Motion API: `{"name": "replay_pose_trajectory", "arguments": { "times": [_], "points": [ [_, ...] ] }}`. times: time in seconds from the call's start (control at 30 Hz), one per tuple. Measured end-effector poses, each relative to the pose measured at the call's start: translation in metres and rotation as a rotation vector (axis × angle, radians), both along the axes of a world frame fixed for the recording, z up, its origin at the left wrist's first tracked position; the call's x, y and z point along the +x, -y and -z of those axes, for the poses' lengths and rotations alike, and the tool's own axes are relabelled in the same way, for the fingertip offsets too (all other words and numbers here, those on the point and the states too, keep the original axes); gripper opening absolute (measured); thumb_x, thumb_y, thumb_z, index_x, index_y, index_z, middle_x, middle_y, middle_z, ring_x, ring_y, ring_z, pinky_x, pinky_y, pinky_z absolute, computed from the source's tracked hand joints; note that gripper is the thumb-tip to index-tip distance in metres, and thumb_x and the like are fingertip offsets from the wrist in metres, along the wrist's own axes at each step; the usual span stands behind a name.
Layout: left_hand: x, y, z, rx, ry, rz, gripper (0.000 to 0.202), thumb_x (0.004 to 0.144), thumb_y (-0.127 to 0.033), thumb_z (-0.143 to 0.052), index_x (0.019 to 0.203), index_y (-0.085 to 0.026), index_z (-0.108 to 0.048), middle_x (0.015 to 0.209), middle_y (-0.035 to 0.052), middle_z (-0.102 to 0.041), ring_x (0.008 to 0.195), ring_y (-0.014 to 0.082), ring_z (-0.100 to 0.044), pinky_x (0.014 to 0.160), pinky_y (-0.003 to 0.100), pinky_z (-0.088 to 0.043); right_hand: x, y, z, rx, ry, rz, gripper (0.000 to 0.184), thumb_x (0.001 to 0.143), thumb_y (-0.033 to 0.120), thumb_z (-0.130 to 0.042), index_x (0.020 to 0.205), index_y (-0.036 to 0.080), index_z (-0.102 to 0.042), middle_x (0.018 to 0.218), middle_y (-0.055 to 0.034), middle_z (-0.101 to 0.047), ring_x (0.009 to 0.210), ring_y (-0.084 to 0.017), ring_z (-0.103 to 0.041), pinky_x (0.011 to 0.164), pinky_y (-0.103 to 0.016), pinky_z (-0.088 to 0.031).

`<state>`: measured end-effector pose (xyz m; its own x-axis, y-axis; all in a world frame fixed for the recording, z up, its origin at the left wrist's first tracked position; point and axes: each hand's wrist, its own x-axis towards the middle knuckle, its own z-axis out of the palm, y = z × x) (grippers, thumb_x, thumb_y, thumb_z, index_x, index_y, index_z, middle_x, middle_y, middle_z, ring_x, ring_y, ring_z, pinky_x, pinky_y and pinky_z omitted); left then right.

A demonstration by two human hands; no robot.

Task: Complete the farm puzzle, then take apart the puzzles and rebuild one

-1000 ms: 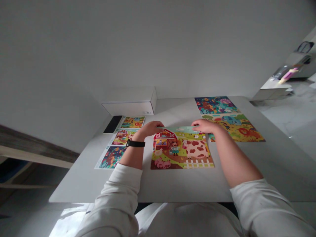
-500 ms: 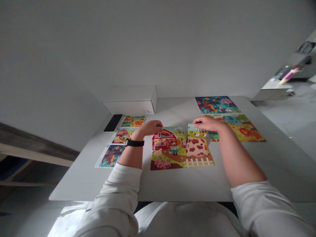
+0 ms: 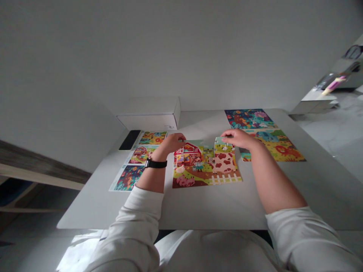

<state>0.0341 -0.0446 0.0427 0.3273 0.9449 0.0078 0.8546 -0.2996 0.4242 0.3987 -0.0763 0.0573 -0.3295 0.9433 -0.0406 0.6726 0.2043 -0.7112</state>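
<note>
left hand (image 3: 172, 143) and right hand (image 3: 237, 138) pinch the farm puzzle (image 3: 200, 174) (its far edge gapped)

No text or label can be read.

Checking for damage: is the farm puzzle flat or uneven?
Uneven: the farm puzzle has a stepped far edge, its cow section raised at the right hand.

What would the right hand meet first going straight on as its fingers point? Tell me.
Beyond the farm puzzle it grips, the right hand would probably meet the left hand, opposite along the puzzle's far edge; depth is unclear.
</note>
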Motion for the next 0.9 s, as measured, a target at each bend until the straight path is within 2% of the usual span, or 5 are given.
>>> {"name": "replay_pose_trajectory", "arguments": {
  "times": [0.4,0.57,0.7,0.77,0.9],
  "points": [
    [0.002,-0.004,0.006,-0.100,0.225,-0.136,0.021,0.083,-0.030,-0.068,0.097,-0.018,-0.077,0.068,0.0001,-0.069,0.061,0.0147,-0.058,0.061,0.027,-0.041,-0.003,-0.004,0.005,0.075,0.073,0.026,0.032,0.095,0.049,-0.070,0.110,0.024,-0.082,0.109,-0.0064,-0.082,0.098,-0.024,-0.072,0.089,-0.034,-0.054],
    [0.002,-0.001,0.003,-0.018,0.190,-0.142,0.018,0.083,-0.028,-0.072,0.098,-0.019,-0.079,0.072,0.0026,-0.073,0.067,0.0179,-0.063,0.064,0.028,-0.041,-0.007,-0.006,0.006,0.181,0.083,0.001,0.023,0.095,0.041,-0.070,0.106,0.025,-0.084,0.109,-0.0058,-0.083,0.100,-0.025,-0.074,0.090,-0.035,-0.055],
    [-0.002,-0.003,0.007,0.064,0.112,-0.241,0.009,0.078,-0.022,-0.079,0.087,-0.019,-0.078,0.088,0.0096,-0.080,0.085,0.0247,-0.070,0.070,0.030,-0.043,-0.008,-0.009,0.014,0.274,0.185,0.033,0.016,0.094,0.037,-0.073,0.098,0.025,-0.084,0.107,-0.0084,-0.083,0.097,-0.027,-0.073,0.090,-0.038,-0.054],
    [-0.007,-0.005,0.010,0.078,0.100,-0.283,0.004,0.079,-0.019,-0.078,0.082,-0.019,-0.076,0.088,0.0102,-0.080,0.086,0.0248,-0.070,0.070,0.031,-0.043,-0.010,-0.011,0.019,0.267,0.177,0.025,0.016,0.093,0.037,-0.073,0.097,0.025,-0.083,0.105,-0.0085,-0.082,0.096,-0.027,-0.072,0.089,-0.037,-0.053],
    [-0.010,-0.008,0.012,-0.056,0.274,-0.301,0.005,0.084,-0.023,-0.075,0.084,-0.018,-0.074,0.069,0.0039,-0.072,0.066,0.0180,-0.063,0.062,0.028,-0.040,-0.012,-0.010,0.024,0.102,0.024,0.037,0.026,0.093,0.045,-0.070,0.103,0.025,-0.083,0.100,-0.0050,-0.081,0.087,-0.023,-0.070,0.080,-0.033,-0.052]
  ]
}}
